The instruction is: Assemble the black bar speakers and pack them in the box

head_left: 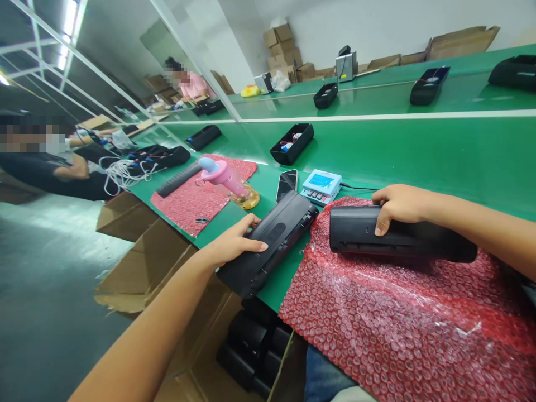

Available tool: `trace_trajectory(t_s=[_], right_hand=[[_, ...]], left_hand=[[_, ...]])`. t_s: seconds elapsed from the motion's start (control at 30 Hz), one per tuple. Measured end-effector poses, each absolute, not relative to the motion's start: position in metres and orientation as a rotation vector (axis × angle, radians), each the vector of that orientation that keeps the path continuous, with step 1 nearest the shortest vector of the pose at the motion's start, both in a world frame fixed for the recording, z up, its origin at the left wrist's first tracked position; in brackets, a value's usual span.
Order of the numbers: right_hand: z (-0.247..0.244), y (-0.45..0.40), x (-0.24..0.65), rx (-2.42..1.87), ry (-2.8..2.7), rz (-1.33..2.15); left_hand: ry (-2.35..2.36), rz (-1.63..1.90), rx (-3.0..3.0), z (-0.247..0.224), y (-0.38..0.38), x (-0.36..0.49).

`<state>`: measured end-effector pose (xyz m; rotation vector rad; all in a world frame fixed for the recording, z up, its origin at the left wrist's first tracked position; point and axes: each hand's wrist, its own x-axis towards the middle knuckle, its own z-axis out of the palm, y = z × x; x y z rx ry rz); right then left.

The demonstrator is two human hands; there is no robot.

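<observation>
My left hand (239, 241) grips a long black plastic housing (274, 231), thumb on top, tilted over the bench edge above a carton. In my right hand (396, 211) is a second black plastic housing (355, 229), held from above with the thumb on its near side. That one rests on or just over red bubble wrap (402, 318); its underside is hidden. Between and beyond the two stands a light blue device (321, 186) with a screen, buttons and a black cable. A phone (287, 184) lies beside it.
Below the bench edge, an open carton (142, 268) holds several black housings (247, 340). A pink-lidded bottle (230, 181) stands by another bubble wrap sheet (188, 206). Open black casings with wires (293, 144) sit on the green conveyor (397, 151). Two co-workers are at the left.
</observation>
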<state>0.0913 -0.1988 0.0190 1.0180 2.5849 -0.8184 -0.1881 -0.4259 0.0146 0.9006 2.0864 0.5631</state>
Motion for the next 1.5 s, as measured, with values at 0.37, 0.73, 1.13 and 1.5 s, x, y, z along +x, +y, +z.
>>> trace_trajectory(t_s=[0.37, 0.73, 1.13, 1.5], right_hand=[[0.011, -0.183, 0.085, 1.076, 2.525, -0.907], [0.008, -0.172, 0.077, 1.06, 2.464, -0.953], [0.01, -0.174, 0.079, 1.058, 2.485, -0.947], [0.008, -0.182, 0.083, 1.13, 2.514, -0.916]], left_hand=[[2.03, 0.607, 0.785, 0.015, -0.424, -0.191], [2.053, 0.621, 0.784, 0.014, -0.423, -0.196], [2.047, 0.667, 0.851, 0.009, -0.423, -0.199], [2.057, 0.689, 0.898, 0.008, -0.422, -0.199]])
